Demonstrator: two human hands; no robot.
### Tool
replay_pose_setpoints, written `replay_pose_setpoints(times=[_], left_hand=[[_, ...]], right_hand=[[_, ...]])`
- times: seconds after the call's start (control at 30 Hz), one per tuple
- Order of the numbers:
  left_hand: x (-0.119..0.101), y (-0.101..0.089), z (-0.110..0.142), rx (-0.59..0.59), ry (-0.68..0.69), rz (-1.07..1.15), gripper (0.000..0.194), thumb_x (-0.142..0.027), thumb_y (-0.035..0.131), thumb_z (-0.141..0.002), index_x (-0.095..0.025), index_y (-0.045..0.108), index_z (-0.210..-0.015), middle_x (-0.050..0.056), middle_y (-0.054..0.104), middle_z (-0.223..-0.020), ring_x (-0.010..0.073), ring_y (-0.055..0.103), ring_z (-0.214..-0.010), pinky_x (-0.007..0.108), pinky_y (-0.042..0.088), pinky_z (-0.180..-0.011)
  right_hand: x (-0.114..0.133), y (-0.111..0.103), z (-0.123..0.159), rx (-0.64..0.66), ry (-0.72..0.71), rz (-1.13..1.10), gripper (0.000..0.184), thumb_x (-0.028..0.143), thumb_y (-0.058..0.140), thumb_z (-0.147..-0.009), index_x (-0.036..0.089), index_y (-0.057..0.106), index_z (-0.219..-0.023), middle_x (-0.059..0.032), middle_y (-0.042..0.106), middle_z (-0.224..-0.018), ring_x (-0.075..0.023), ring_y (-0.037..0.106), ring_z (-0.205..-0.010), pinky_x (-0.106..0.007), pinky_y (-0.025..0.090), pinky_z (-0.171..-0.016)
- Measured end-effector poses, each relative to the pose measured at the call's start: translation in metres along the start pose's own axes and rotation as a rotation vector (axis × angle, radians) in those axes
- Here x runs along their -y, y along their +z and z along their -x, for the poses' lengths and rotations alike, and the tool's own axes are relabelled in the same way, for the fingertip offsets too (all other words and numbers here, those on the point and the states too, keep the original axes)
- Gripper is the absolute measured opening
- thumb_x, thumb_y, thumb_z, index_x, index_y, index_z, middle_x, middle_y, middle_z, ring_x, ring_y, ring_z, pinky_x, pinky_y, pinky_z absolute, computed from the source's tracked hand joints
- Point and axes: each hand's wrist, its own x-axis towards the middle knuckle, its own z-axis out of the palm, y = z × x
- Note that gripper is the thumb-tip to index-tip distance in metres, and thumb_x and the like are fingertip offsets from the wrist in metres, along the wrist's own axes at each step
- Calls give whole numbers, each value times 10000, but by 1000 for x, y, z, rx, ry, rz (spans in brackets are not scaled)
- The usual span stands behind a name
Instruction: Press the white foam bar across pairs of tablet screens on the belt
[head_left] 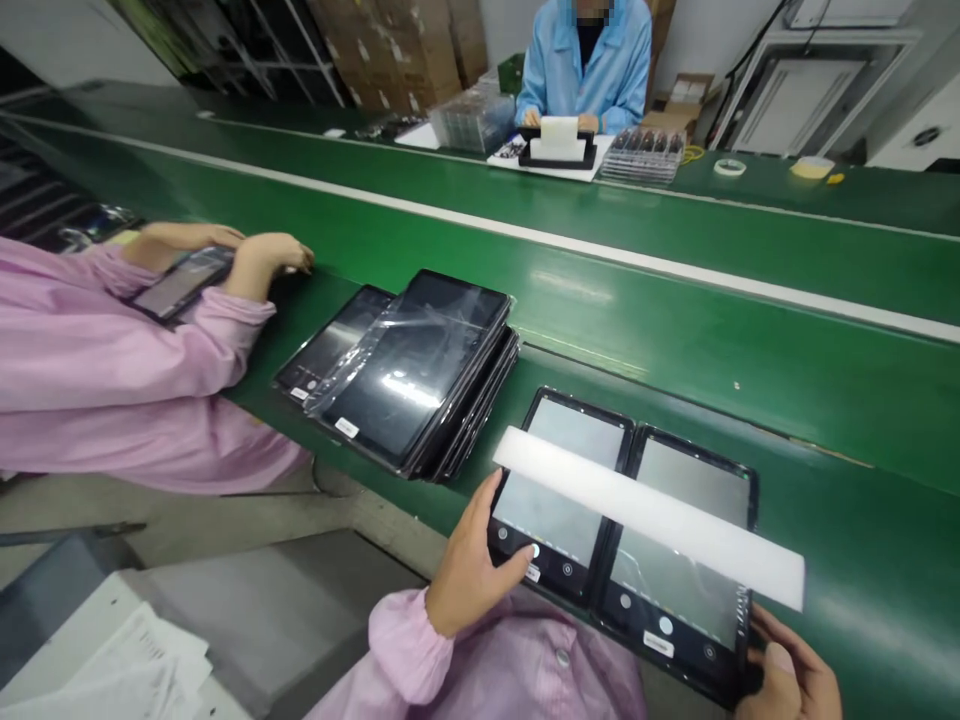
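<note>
Two tablets lie side by side with their long edges together, screens lit in what looks like a camera view. My left hand [478,560] grips the left tablet [559,440] at its left edge, with the thumb over the round white on-screen button. My right hand [796,672] is closed round the lower right corner of the right tablet [694,480], its fingers partly hidden beneath. A white foam strip [652,510] rests across both screens, apart from my fingers. Left of these stands a stack of tablets [427,365] in clear film, beside another dark tablet [341,340].
At the left, a co-worker's hands [262,262] are at another tablet [184,285]. Across the green bench [600,290], a person in blue [589,65] sits behind a black holder with white foam [559,145]. Clear trays [643,155] and tape rolls [729,168] lie nearby.
</note>
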Motion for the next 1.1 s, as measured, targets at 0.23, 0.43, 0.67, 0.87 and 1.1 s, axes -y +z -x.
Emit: replay_pose_setpoints(times=[0.23, 0.43, 0.67, 0.87, 1.1], left_hand=[[-5, -3, -2, 23, 17, -23, 975, -334, 733, -893, -255, 173, -1686, 179, 346, -1704, 371, 378, -1561, 574, 375, -1262], [-8, -1, -4, 3, 49, -47, 956, -350, 724, -904, -240, 182, -1683, 194, 366, -1688, 365, 379, -1562, 567, 374, -1260], [-1, 1, -5, -16, 27, 62, 865, -408, 674, -964, -229, 212, -1673, 196, 356, -1696, 350, 383, -1561, 551, 353, -1273], [-7, -4, 15, -212, 202, 76, 546, -263, 568, -1025, -243, 435, -1554, 154, 562, -1529, 309, 500, -1474, 541, 432, -1224], [-27, 3, 34, 102, 566, -65, 545, -158, 549, -969, -248, 478, -1501, 110, 677, -1387, 293, 517, -1460, 594, 368, -1271]], right_hand=[[-11, -3, -3, 39, -89, -25, 373, 462, 591, -982, 157, 747, -1128, -105, 727, -1077, -229, 603, -752, -381, 465, -764], [-13, -2, -3, 57, -92, -58, 403, 495, 591, -978, 151, 738, -1129, -119, 733, -1103, -235, 635, -794, -378, 487, -768], [-22, -4, -7, 111, -128, -93, 439, 523, 580, -959, 140, 719, -1124, -146, 733, -1107, -303, 684, -959, -432, 513, -865], [-29, -6, -11, 186, -160, -140, 430, 495, 570, -967, 144, 707, -1175, -152, 729, -1154, -315, 676, -1049, -448, 510, -903], [-33, -7, -15, 224, -175, -185, 437, 517, 599, -940, 153, 705, -1156, -147, 732, -1138, -308, 669, -1054, -454, 506, -935]])
